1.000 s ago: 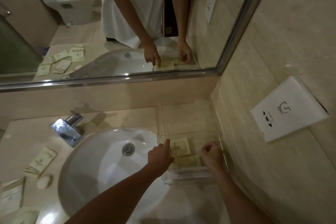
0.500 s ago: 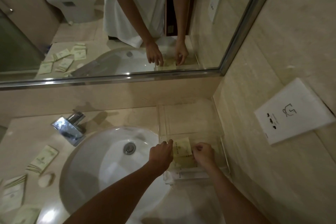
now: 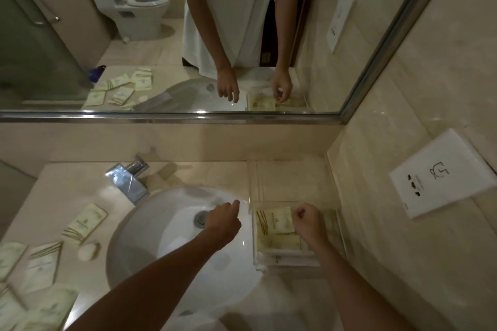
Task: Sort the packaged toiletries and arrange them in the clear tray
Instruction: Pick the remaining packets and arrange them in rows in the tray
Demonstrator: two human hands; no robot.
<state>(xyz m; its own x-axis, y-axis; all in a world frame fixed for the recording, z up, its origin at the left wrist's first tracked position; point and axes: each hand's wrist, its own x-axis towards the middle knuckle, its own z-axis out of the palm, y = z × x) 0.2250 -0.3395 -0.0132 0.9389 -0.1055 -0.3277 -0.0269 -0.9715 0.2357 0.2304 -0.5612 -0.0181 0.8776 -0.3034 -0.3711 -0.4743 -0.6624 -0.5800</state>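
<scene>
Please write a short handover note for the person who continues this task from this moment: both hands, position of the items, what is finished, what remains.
Left hand: empty, over the sink, beside the clear tray.
Right hand: curled inside the tray at a packet; grip unclear.
Done: a few packets lie in the tray's near part, a white one at the front.
Left: loose packets and a small round soap on the counter left of the sink; the tray's far part holds nothing.
</scene>
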